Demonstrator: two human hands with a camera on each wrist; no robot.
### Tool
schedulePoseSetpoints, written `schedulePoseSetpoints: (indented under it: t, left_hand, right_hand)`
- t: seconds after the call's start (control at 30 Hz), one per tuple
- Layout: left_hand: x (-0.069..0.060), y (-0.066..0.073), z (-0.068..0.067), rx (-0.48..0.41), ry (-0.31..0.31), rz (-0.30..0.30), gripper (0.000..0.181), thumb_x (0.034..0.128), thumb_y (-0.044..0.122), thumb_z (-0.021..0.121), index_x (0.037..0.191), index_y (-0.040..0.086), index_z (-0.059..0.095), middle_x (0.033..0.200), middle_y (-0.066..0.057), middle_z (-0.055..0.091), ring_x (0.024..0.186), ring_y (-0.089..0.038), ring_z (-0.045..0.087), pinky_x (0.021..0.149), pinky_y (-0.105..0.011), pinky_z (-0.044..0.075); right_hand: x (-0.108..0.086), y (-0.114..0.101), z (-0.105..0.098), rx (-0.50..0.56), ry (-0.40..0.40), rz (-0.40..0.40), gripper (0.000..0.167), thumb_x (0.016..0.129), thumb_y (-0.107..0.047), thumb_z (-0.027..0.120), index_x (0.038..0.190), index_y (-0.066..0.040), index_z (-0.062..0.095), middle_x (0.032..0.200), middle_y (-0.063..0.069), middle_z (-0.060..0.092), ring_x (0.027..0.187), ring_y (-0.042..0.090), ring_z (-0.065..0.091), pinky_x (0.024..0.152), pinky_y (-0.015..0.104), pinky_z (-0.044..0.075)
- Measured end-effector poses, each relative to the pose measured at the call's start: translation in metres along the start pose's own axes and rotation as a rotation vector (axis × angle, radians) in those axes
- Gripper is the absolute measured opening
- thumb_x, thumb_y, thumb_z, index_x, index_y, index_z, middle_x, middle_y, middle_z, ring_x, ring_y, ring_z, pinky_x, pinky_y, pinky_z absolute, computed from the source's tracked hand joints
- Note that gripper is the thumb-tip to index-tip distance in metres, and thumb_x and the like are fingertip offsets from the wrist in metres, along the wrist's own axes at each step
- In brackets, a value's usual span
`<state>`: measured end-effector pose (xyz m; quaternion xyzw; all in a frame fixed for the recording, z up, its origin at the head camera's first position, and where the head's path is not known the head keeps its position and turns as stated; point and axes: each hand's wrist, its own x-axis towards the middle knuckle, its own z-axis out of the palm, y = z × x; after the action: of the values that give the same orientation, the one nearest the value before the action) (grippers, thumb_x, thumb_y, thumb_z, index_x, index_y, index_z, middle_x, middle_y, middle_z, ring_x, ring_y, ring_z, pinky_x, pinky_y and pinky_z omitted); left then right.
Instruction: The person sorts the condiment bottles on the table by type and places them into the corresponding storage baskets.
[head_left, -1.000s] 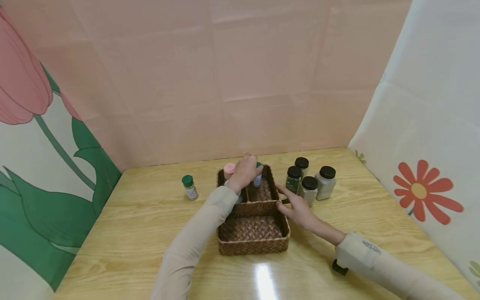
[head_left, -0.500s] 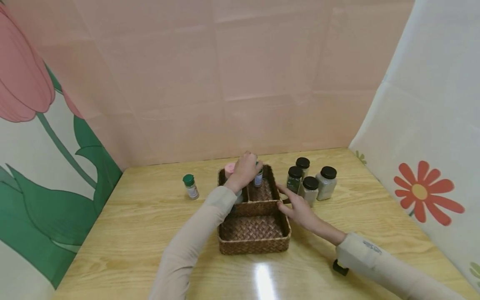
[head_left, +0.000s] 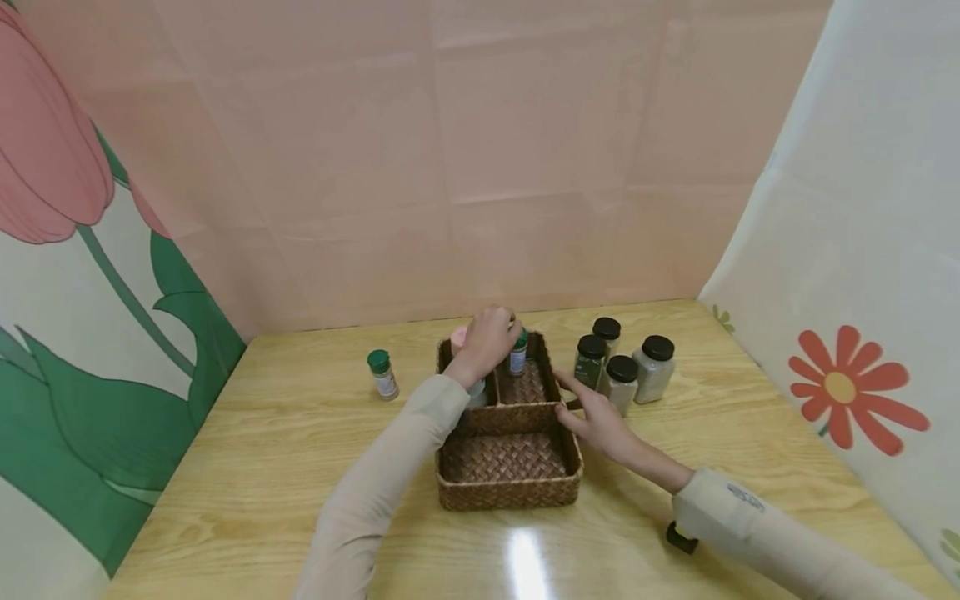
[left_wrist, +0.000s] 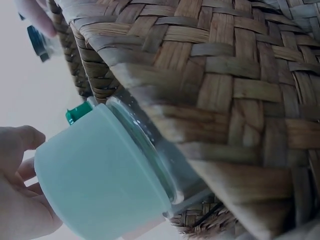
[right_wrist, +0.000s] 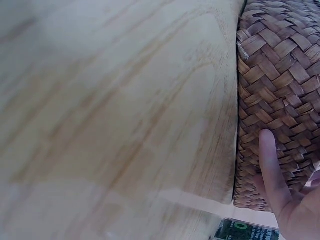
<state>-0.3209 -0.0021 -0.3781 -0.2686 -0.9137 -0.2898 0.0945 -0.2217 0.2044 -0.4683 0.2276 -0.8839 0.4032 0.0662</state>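
My left hand (head_left: 489,343) is over the back of a woven basket (head_left: 510,493). Its fingers are near the green cap of a small spice bottle (head_left: 517,358) in the back right compartment. In the left wrist view, the green cap (left_wrist: 79,112) shows apart from the visible fingertips, beside a jar with a mint lid (left_wrist: 100,175). A pink-lidded jar (head_left: 458,338) is partly hidden by the left hand in the back left compartment. My right hand (head_left: 600,421) touches the basket's right side; in the right wrist view, a straight finger (right_wrist: 272,167) lies against the weave.
Several black-lidded jars (head_left: 621,385) stand right of the basket. Another green-capped spice bottle (head_left: 383,375) stands to its left. A small black object (head_left: 681,537) is beside the right sleeve. A pink sheet (head_left: 360,167) hangs behind the wooden table (head_left: 300,450).
The left hand has shifted slightly left from the green-capped bottle, whose cap shows more than a second ago. The right hand has stayed at the basket's side.
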Motion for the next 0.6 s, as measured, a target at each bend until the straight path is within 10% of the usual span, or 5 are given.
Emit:
schedulePoseSetpoints:
  t: [0.17,0.6]
  left_hand:
    - [-0.003,-0.002,-0.001,0.011,0.007,0.015,0.029,0.1061,0.018,0.047,0.105,0.002,0.072,0.069,-0.001,0.058,0.041,-0.011,0.042,0.043,-0.025,0.034]
    - [-0.005,-0.004,-0.011,0.151,0.046,0.047,0.026,0.1043,0.021,0.051,0.109,0.008,0.074,0.101,-0.006,0.072,0.047,-0.008,0.05,0.042,-0.023,0.035]
  right_hand:
    - [0.0,0.001,0.0,0.004,-0.003,0.007,0.056,0.101,-0.011,0.056,0.151,0.001,0.034,0.143,0.03,0.044,0.102,0.041,0.065,0.06,0.026,0.053]
    - [0.0,0.001,0.0,-0.001,-0.005,0.022,0.056,0.101,-0.011,0.056,0.151,0.001,0.035,0.143,0.03,0.045,0.102,0.041,0.065,0.061,0.027,0.054]
